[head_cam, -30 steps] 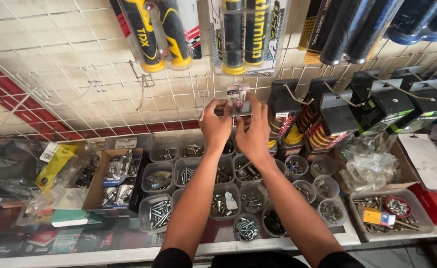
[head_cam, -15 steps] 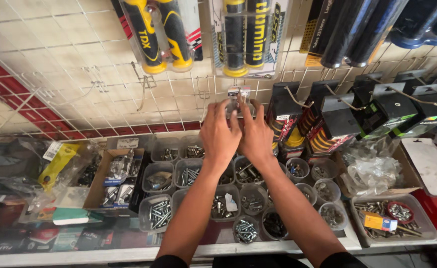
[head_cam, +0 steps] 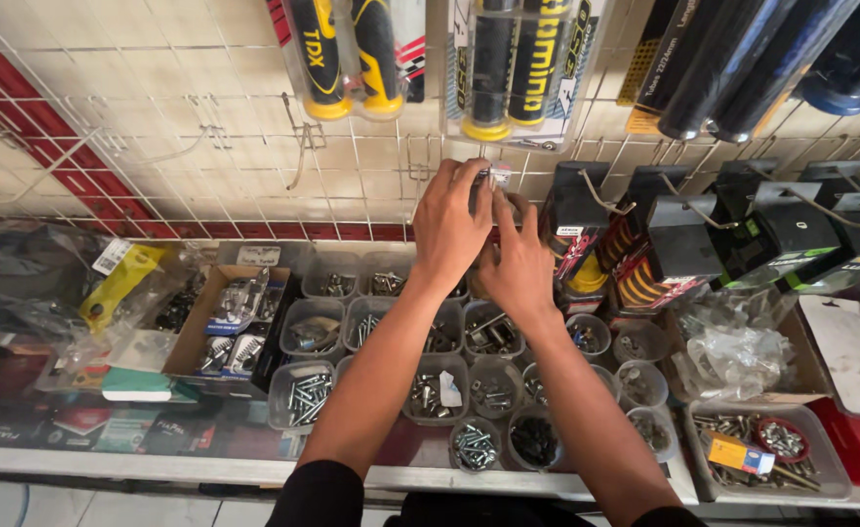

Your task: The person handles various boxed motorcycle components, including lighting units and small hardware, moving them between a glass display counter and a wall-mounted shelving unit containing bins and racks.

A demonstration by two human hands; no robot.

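Note:
Both my hands are raised together at a white wire grid wall (head_cam: pixel 157 117). My left hand (head_cam: pixel 449 226) pinches a small clear packet with a metal part (head_cam: pixel 497 177) at its fingertips, up against the grid. Just below and to the right, my right hand (head_cam: pixel 518 263) has its fingers spread and pointing up, touching the underside of the same packet. Most of the packet is hidden behind my fingers. Under my forearms lie several clear plastic tubs of screws and bolts (head_cam: pixel 435 388).
Packaged black and yellow handlebar grips (head_cam: pixel 347 54) hang above on the grid. Black carded packages (head_cam: pixel 683 249) hang to the right. A cardboard box of bagged parts (head_cam: pixel 230 327) sits to the left, and bags and a tray of hardware (head_cam: pixel 757 444) to the right.
My hands have stayed at the same spot on the grid. The left fingers have closed higher around the small packet, and the right hand has slipped slightly lower beneath it.

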